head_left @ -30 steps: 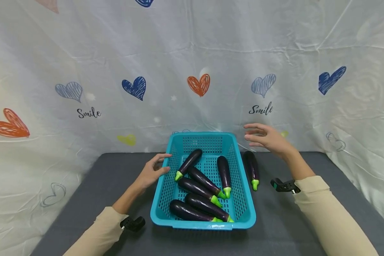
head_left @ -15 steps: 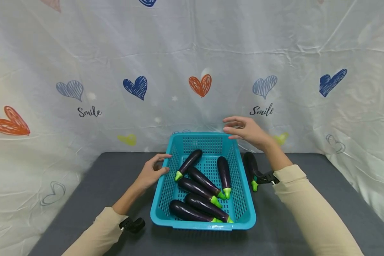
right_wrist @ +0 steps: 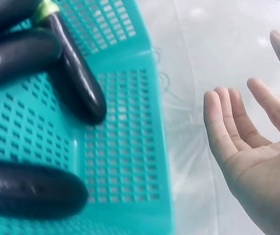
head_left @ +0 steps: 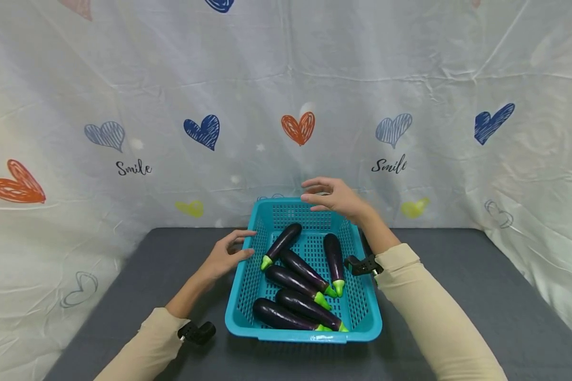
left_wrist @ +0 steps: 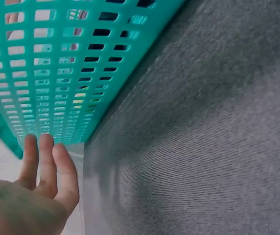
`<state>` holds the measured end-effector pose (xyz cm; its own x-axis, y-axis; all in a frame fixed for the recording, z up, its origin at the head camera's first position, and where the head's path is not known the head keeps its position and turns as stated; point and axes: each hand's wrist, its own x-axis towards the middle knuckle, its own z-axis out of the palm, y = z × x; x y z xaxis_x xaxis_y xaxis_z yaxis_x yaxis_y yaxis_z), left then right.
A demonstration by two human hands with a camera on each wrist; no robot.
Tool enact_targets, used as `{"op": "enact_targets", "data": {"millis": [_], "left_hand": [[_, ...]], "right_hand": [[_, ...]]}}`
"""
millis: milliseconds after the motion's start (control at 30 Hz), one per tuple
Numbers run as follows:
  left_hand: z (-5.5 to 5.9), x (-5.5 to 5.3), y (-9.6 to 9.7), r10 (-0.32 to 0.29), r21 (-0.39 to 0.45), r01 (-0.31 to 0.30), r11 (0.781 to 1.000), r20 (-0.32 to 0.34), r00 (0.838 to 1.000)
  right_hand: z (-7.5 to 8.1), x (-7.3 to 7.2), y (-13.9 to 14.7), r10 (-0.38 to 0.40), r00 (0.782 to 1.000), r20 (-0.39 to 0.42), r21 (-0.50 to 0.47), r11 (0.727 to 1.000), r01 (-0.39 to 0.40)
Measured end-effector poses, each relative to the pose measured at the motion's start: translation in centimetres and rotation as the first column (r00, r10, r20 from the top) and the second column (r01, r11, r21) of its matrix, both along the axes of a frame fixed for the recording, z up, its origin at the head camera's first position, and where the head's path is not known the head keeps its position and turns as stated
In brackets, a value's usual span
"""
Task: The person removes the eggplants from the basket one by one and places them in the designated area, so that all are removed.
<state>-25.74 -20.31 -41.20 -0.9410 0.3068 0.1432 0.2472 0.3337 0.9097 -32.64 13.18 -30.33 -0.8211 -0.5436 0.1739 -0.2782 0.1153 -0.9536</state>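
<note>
Backdrop: pale cloth curtain point(head_left: 247, 63) hanging behind everything, printed with hearts and the word "Smile"; it closes off the far side.
Table: dark grey cloth-covered top point(head_left: 166, 259), its far edge meeting the curtain, its left and right edges slanting outward toward the near side; bare surface runs on both sides of the basket, wider strips there than at the far edge.
Basket: turquoise rectangular plastic basket point(head_left: 295, 335) with perforated walls, standing at the middle of the table, its far end close to the curtain.
Contents: six glossy dark-purple eggplants lie inside. One eggplant point(head_left: 283, 243) is far left, its green cap toward the near left; two slanting eggplants point(head_left: 305, 269) lie across the middle, caps to the right; two more eggplants point(head_left: 286, 316) lie at the near end, caps also right; a single eggplant point(head_left: 333, 257) lies along the right side, cap pointing near.
Floor of basket: perforated bottom shows mainly at the far end and along the right.
Left hand: the person's left hand point(head_left: 223, 256) is at the left rim, thumb and fingers apart, loosely bent; whether they touch the rim, I cannot tell.
Right hand: the right hand point(head_left: 335, 198) hovers around the far right rim, thumb and fingers spread wide, apart from the eggplants.
Sleeves: beige cuffs point(head_left: 152, 338), a black wrist device point(head_left: 362, 264) below the right hand.
</note>
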Motion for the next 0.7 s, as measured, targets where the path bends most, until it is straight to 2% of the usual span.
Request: {"op": "enact_targets", "data": {"millis": [167, 433, 567, 700], "left_hand": [[0.3, 0.0, -0.4, -0.031, 0.005, 0.031, 1.0, 0.043, 0.999], [0.3, 0.0, -0.4, -0.039, 0.0, 0.039, 0.999, 0.036, 0.999], [0.3, 0.0, -0.4, -0.032, -0.004, 0.032, 0.999, 0.033, 0.999], [0.3, 0.0, -0.3, -0.036, -0.005, 0.036, 0.999, 0.034, 0.999]], "right_hand": [[-1.0, -0.1, -1.7, -0.003, 1.0, 0.019, 0.003, 1.0, 0.003], [-3.1, -0.2, -3.4, -0.02, 0.998, 0.066, 0.021, 1.0, 0.018], [-4.5, -0.3, -3.9, -0.06, 0.995, 0.073, 0.044, 0.997, 0.057], [-5.8, -0.6, -4.2, -0.119, 0.992, 0.038, 0.095, 0.989, 0.115]]}}
